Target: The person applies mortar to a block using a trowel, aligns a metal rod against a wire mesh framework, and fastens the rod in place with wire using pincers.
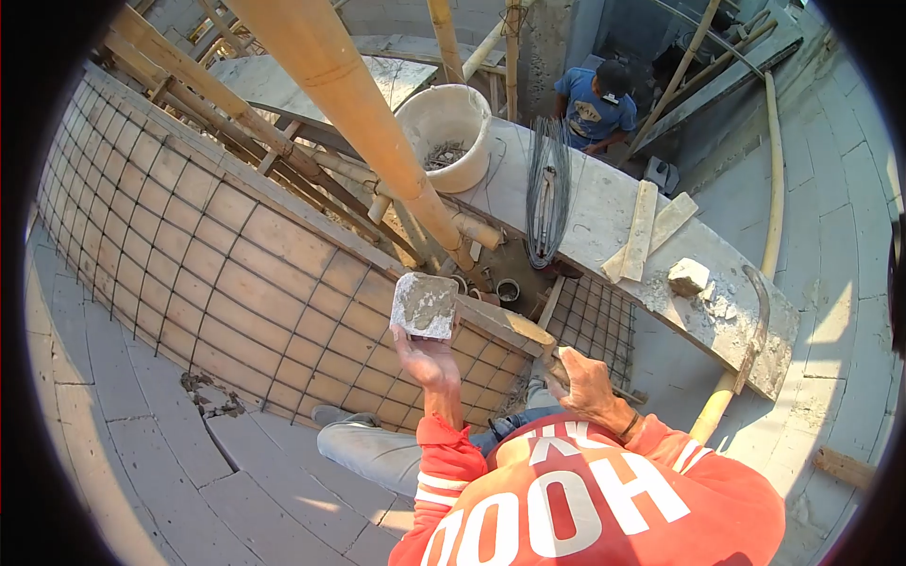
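Note:
On the fingers of my left hand (429,364) rests a squarish pale block (424,307), raised, with grey mortar on its face. My right hand (583,385) is wrapped round the end of a long flat hand tool (502,324). Its greyish blade points left toward the block and is tan near my grip; I cannot make out its exact kind. The tip is close beside the block's right side, and I cannot tell whether they touch. Beneath both hands curves a wooden panel (226,226) covered by a steel wire grid (311,335).
A plank platform (604,193) carries a white bucket (445,137), a wire coil (547,193), wood pieces (642,226), a broken block (688,276) and a hammer-like tool (758,321). Bamboo poles (349,94) cross ahead. A person in blue (595,104) sits below, beyond the platform.

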Available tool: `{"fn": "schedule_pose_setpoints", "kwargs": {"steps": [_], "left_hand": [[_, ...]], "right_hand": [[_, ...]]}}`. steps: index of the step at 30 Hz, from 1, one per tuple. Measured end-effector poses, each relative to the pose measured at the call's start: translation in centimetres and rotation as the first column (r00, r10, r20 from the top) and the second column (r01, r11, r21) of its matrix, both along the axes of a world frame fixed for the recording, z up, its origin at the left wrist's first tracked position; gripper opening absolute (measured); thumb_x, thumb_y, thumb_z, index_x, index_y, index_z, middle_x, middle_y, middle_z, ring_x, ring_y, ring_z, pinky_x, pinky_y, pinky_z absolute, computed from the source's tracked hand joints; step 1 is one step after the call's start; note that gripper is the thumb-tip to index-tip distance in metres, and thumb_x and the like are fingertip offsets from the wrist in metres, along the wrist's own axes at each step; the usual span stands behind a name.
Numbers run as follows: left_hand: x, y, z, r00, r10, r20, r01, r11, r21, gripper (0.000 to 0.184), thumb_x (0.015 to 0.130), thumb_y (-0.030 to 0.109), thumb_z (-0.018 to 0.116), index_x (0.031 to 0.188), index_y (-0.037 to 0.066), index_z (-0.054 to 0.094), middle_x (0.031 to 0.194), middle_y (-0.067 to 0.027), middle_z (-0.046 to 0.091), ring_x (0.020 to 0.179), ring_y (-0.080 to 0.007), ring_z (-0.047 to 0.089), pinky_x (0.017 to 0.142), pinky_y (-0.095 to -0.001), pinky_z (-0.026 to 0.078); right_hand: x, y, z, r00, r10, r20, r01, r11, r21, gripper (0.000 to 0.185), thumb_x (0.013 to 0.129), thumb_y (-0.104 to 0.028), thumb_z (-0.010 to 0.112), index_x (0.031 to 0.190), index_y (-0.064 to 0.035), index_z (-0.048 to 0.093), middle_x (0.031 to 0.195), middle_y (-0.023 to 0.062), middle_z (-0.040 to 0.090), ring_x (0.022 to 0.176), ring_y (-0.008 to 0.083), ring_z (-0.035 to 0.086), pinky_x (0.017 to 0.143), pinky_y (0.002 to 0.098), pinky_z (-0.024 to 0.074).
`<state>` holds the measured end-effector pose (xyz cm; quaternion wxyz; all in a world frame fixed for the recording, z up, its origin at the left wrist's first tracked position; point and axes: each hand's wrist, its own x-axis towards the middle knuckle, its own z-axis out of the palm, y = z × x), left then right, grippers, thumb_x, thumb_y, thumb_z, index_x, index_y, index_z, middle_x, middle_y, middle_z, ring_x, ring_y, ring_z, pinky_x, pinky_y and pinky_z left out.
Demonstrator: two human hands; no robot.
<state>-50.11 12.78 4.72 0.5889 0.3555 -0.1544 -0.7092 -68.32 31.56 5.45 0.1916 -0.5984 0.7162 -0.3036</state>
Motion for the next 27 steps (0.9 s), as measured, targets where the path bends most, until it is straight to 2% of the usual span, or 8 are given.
{"fn": "schedule_pose_setpoints", "kwargs": {"steps": [4,10,14,16,21,22,24,27], "left_hand": [[-2.4,0.6,1.5,0.999,0.010,0.031,-0.010,1.000,0.011,0.054,0.105,0.046,0.039,0.144,0.009,0.044,0.140,-0.0129,0.055,0.119,-0.0321,0.059,0.090,-0.0536,0.054],[-4.8,1.5,2.5,0.998,-0.030,-0.054,0.029,0.999,-0.026,0.048,0.104,0.039,0.045,0.138,0.006,0.049,0.135,-0.0100,0.059,0.119,-0.0259,0.059,0.097,-0.0429,0.049],[-5.2,1.9,3.8,0.998,-0.030,-0.053,0.029,0.999,-0.031,0.043,0.104,0.033,0.043,0.136,0.004,0.049,0.135,-0.0092,0.060,0.122,-0.0263,0.058,0.098,-0.0446,0.048],[-5.0,2.0,3.3,0.996,-0.005,-0.093,0.000,0.999,-0.053,0.041,0.104,0.034,0.045,0.134,0.006,0.051,0.127,-0.0072,0.063,0.109,-0.0233,0.065,0.086,-0.0408,0.054],[-4.1,2.0,2.3,0.996,0.058,-0.063,-0.056,0.998,0.030,0.044,0.105,0.034,0.045,0.138,0.006,0.048,0.130,-0.0092,0.062,0.113,-0.0235,0.065,0.092,-0.0442,0.056],[-4.0,2.2,2.8,0.998,0.051,-0.029,-0.049,0.997,0.063,0.045,0.105,0.034,0.042,0.140,0.006,0.047,0.131,-0.0092,0.062,0.113,-0.0237,0.065,0.093,-0.0447,0.055],[-3.9,2.6,2.0,1.000,0.021,0.005,-0.021,0.996,0.085,0.044,0.105,0.035,0.044,0.140,0.009,0.047,0.129,-0.0071,0.062,0.108,-0.0204,0.066,0.089,-0.0422,0.057],[-4.5,3.7,1.2,0.999,-0.001,0.053,-0.006,0.993,0.122,0.044,0.104,0.039,0.047,0.137,0.010,0.052,0.121,-0.0057,0.065,0.101,-0.0184,0.067,0.085,-0.0408,0.058]], "right_hand": [[-1.1,1.0,0.9,1.000,-0.013,-0.009,0.012,0.995,-0.094,0.037,0.079,-0.018,0.077,0.103,-0.0008,0.056,0.085,0.0142,0.059,0.073,0.0365,0.063,0.059,0.0426,0.0505],[-1.9,2.1,1.4,0.999,-0.029,0.035,0.035,0.984,-0.175,0.033,0.075,-0.015,0.078,0.099,-0.0003,0.059,0.084,0.0147,0.058,0.073,0.0372,0.063,0.059,0.0428,0.0496],[-2.2,2.5,1.8,0.998,0.002,0.064,0.011,0.979,-0.203,0.032,0.075,-0.010,0.076,0.103,-0.0009,0.062,0.087,0.0149,0.060,0.073,0.0365,0.063,0.061,0.0415,0.0494],[-2.5,2.6,2.1,0.996,-0.015,0.087,0.032,0.979,-0.201,0.032,0.075,-0.008,0.075,0.104,-0.0016,0.062,0.088,0.0150,0.061,0.073,0.0360,0.063,0.062,0.0408,0.0496],[-3.2,2.3,0.8,0.990,-0.010,0.143,0.036,0.983,-0.180,0.028,0.083,-0.006,0.070,0.107,0.0019,0.058,0.087,0.0189,0.060,0.074,0.0410,0.061,0.066,0.0416,0.0485],[-2.8,1.8,1.1,0.985,0.080,0.150,-0.050,0.980,-0.194,0.028,0.083,-0.006,0.070,0.107,0.0019,0.058,0.087,0.0189,0.060,0.074,0.0410,0.061,0.066,0.0416,0.0485],[-2.1,1.2,2.2,0.977,-0.093,0.192,0.128,0.976,-0.178,0.026,0.088,-0.008,0.066,0.108,0.0039,0.056,0.088,0.0218,0.059,0.078,0.0412,0.059,0.072,0.0427,0.0481],[-3.5,0.7,-0.3,0.969,-0.188,0.161,0.210,0.969,-0.131,0.028,0.091,-0.011,0.064,0.112,0.0062,0.055,0.091,0.0233,0.061,0.082,0.0402,0.058,0.077,0.0450,0.0477]]}}
